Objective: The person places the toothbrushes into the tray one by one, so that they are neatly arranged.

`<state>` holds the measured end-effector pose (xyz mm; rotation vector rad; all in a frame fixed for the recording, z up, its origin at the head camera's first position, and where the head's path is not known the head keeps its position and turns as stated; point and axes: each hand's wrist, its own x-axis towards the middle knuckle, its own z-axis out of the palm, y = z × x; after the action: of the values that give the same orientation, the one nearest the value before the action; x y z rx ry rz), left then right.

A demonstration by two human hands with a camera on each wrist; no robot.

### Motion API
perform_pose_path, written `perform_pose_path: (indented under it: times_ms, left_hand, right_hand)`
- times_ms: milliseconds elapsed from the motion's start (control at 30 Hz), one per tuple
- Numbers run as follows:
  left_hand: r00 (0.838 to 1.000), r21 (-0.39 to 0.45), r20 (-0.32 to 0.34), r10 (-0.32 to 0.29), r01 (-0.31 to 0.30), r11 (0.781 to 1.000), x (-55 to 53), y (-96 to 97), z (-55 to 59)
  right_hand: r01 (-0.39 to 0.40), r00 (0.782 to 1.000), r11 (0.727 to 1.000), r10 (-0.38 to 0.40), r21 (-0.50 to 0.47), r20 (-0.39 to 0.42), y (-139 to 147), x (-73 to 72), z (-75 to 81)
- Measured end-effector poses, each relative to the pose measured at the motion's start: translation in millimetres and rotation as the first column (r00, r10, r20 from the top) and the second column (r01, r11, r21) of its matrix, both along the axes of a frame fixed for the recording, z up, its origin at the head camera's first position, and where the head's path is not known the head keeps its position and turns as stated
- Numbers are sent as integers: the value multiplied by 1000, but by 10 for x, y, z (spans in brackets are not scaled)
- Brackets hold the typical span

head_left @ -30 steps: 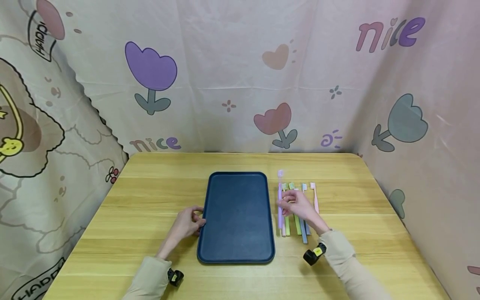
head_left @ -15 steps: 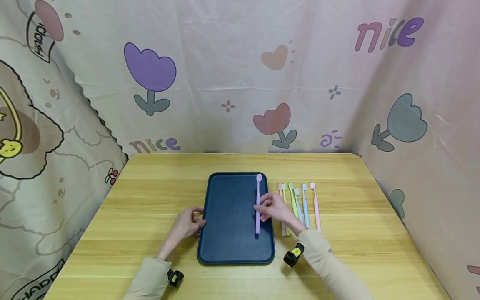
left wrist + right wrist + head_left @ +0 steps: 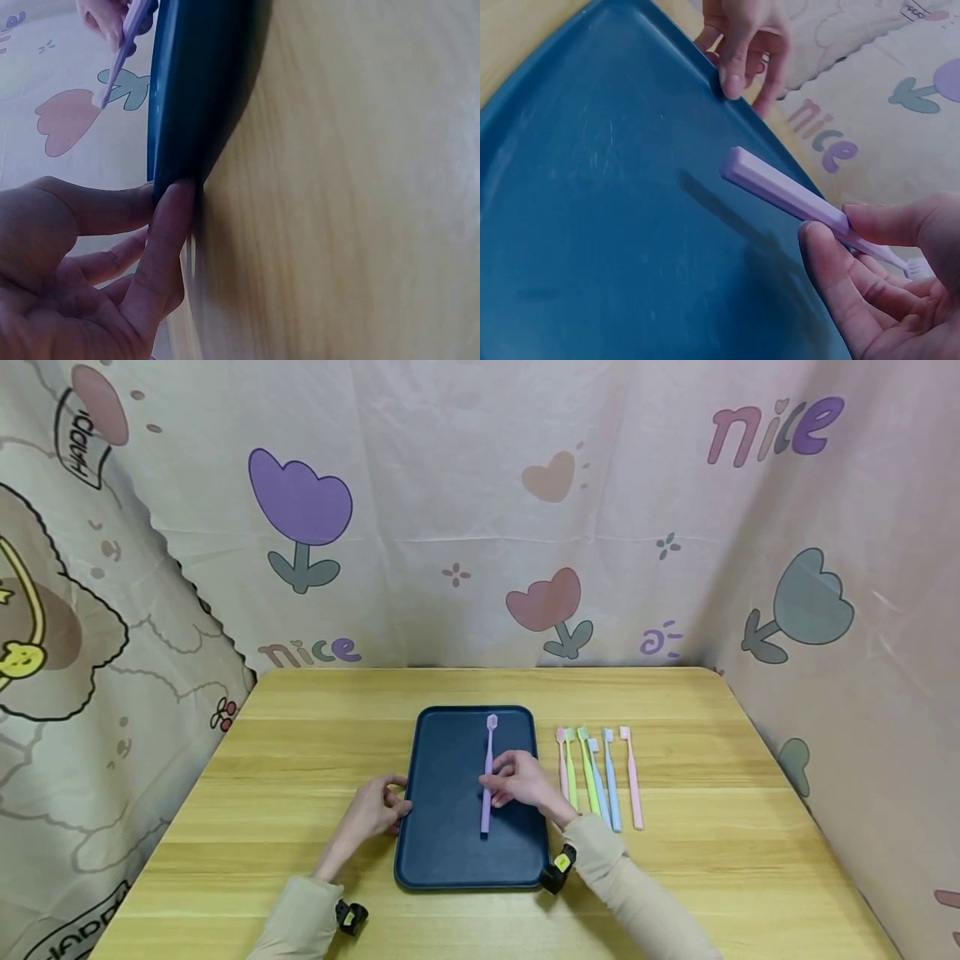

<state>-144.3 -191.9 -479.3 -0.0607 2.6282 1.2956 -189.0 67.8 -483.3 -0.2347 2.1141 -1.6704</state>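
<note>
A purple toothbrush (image 3: 486, 806) is pinched between the thumb and fingers of my right hand (image 3: 523, 779). It hangs over the middle of the dark blue tray (image 3: 450, 852), head pointing to the far side. In the right wrist view the toothbrush (image 3: 780, 187) is clear of the tray, its shadow falling on the surface below. My left hand (image 3: 377, 804) grips the tray's left edge. The left wrist view shows thumb and finger (image 3: 171, 225) pinching the tray rim (image 3: 180, 112).
Right of the tray, several toothbrushes lie side by side: pink, green and blue ones (image 3: 611, 777), with a pink one (image 3: 632, 777) farthest right. A printed curtain (image 3: 450, 485) hangs behind the wooden table (image 3: 315, 718).
My right hand picked up the purple toothbrush from the left end of the row and carried it leftward over the tray. My left hand stayed at the tray edge.
</note>
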Motion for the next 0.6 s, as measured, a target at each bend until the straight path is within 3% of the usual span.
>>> perform_pose_path:
  times_ms: [600]
  left_hand:
    - [1000,6,4,10,-10,1000,-1,-9,-20]
  right_hand:
    - [-22,1000,1000,22,-23,15,-393,-24,-52]
